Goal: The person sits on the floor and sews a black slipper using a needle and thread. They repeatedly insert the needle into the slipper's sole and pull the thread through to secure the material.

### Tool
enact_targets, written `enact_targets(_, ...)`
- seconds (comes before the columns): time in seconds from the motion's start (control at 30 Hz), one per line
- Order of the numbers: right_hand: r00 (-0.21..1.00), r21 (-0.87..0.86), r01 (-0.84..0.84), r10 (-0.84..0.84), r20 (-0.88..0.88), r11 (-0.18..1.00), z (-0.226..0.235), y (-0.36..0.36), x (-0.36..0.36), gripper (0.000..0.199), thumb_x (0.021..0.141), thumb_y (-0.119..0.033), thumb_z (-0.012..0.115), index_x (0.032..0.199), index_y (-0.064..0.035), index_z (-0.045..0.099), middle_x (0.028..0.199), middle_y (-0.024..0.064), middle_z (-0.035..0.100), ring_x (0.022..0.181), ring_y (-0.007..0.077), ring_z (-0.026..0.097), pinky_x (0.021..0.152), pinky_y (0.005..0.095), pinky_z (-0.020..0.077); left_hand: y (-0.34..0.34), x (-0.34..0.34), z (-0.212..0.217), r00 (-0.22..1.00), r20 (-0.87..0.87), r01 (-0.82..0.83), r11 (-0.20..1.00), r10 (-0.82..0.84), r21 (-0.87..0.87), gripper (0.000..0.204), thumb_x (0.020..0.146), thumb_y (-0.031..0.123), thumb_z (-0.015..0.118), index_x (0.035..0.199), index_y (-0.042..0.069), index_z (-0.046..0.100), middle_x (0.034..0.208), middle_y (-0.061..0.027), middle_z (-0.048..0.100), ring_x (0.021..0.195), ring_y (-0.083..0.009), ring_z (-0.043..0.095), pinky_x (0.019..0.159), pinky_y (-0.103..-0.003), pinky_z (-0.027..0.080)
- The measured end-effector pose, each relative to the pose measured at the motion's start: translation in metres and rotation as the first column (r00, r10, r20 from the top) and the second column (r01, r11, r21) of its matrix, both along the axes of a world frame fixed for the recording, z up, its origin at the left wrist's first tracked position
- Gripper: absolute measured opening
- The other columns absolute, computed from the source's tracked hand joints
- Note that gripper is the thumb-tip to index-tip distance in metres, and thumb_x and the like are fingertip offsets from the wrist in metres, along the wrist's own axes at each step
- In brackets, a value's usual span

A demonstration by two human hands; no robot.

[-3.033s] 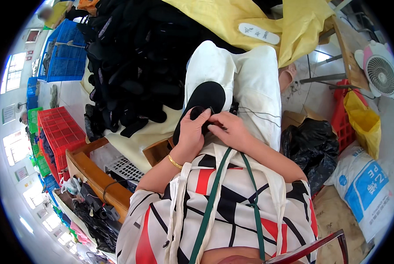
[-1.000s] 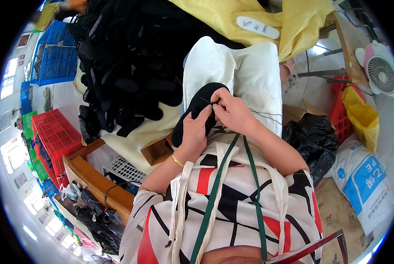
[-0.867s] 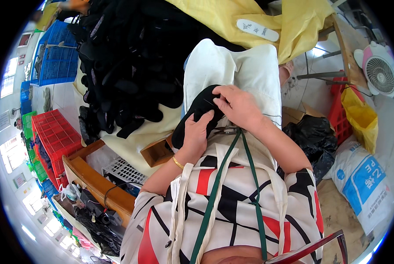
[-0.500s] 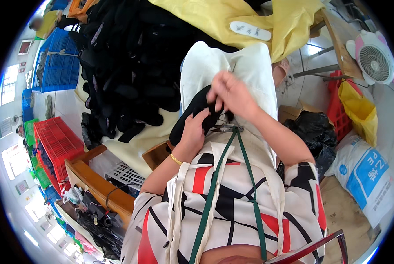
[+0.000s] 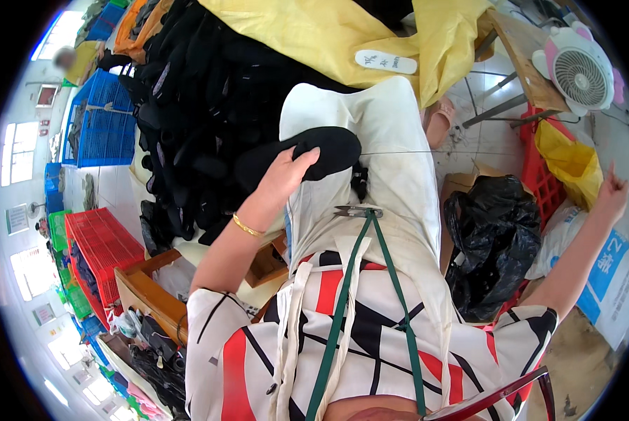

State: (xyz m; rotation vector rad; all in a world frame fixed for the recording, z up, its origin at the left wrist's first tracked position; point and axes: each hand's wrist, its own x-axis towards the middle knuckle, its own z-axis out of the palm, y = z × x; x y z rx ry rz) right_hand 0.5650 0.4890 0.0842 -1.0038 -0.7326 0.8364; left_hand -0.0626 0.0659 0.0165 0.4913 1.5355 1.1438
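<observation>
My left hand (image 5: 286,172) grips a black cloth shoe (image 5: 335,151) above my lap, thumb on top and its rounded end pointing right. A thin dark thread (image 5: 398,152) runs taut from the shoe toward the right; its far stretch is too fine to follow. Far out to the right, my right hand (image 5: 612,196) is closed in a pinch at the thread's side, one finger pointing up. A pair of small metal thread snips (image 5: 356,211) hangs at my waist on a green cord (image 5: 391,270). White cloth (image 5: 391,126) covers my legs.
A large heap of black shoes (image 5: 195,105) lies ahead on the left, beside yellow sheeting (image 5: 293,31) with a white insole (image 5: 386,62) on it. To the right are a black plastic bag (image 5: 493,238), a fan (image 5: 581,74) and a white sack (image 5: 609,281). An open wooden drawer (image 5: 149,281) stands left.
My right hand has swung from the shoe far out to the right, drawing the thread out. My left hand has moved up and left, and the shoe has turned to lie more level.
</observation>
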Motion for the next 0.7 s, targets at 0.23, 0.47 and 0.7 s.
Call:
enact_targets(0.23, 0.049, 0.258, 0.204, -0.273, 0.961, 0.944, -0.086, -0.072, 0.037, 0.021, 0.091, -0.010, 0.065, 0.075, 0.0007, 0.055, 0.071, 0.0085, 0.051, 0.068, 0.0220, 0.056, 0.080, 0.0412, 0.0532, 0.079, 0.011, 0.011, 0.615, -0.397, 0.641, 0.726, -0.681, -0.250, 0.036, 0.091, 0.032, 0.063, 0.093, -0.004, 0.066, 0.075, -0.0046, 0.065, 0.071, -0.0135, 0.057, 0.067, -0.032, 0.046)
enact_targets(0.47, 0.872, -0.279, -0.474, 0.489, -0.017, 0.835, -0.137, -0.176, -0.188, 0.023, 0.093, -0.003, 0.059, 0.116, -0.0052, 0.060, 0.091, -0.0011, 0.057, 0.075, 0.0100, 0.057, 0.084, 0.0326, 0.0549, 0.051, 0.035, -0.047, 0.323, -0.661, 0.794, 0.575, -0.677, -0.200, 0.041, 0.095, 0.039, 0.060, 0.097, -0.002, 0.063, 0.090, -0.0201, 0.064, 0.088, -0.0375, 0.061, 0.077, -0.042, 0.048)
enact_targets(0.7, -0.070, -0.482, -0.828, 0.800, 0.596, 0.288, -0.138, -0.290, -0.322, 0.021, 0.092, -0.017, 0.067, 0.107, -0.0032, 0.066, 0.094, 0.0091, 0.062, 0.081, 0.0215, 0.064, 0.076, 0.0363, 0.0515, 0.016, 0.052, -0.029, 0.401, -0.719, 0.603, 0.755, -0.567, -0.259, 0.043, 0.096, 0.042, 0.060, 0.104, 0.000, 0.060, 0.086, -0.0147, 0.064, 0.081, -0.0324, 0.063, 0.075, -0.039, 0.051)
